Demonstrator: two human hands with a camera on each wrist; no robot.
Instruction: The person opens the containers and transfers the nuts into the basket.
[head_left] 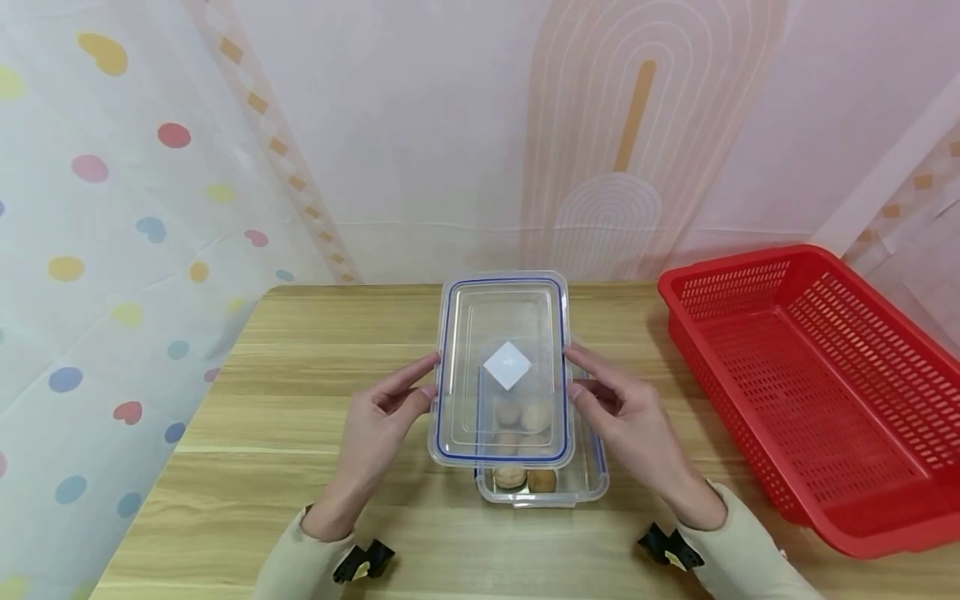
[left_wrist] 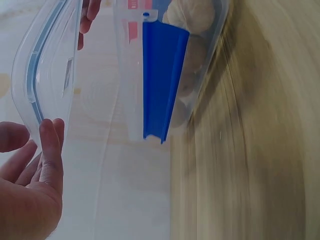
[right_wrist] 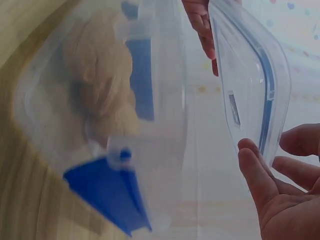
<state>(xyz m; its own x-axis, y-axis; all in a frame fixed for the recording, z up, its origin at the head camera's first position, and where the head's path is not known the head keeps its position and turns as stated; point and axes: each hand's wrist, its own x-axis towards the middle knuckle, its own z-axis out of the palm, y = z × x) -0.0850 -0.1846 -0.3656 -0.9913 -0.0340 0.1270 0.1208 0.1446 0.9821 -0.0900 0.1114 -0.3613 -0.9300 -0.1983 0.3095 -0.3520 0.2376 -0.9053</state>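
Observation:
Both hands hold a clear plastic lid (head_left: 506,317) with a blue seal ring and a white diamond sticker (head_left: 507,365). My left hand (head_left: 384,425) pinches its left edge between thumb and fingers, my right hand (head_left: 626,412) its right edge. Below the lid, apart from it in the wrist views, stands a clear food container (head_left: 592,479) with blue side latches (left_wrist: 162,80) hanging down. Several round tan-brown pieces, walnut-like (head_left: 510,477), lie inside, mostly along its left half. Seen from above, the lid overlaps most of the container, which shows at the front and right.
A large red plastic basket (head_left: 817,408) with slotted sides stands at the right of the wooden table (head_left: 300,400). Behind the table hangs a patterned cloth (head_left: 420,150), with more of it at the left.

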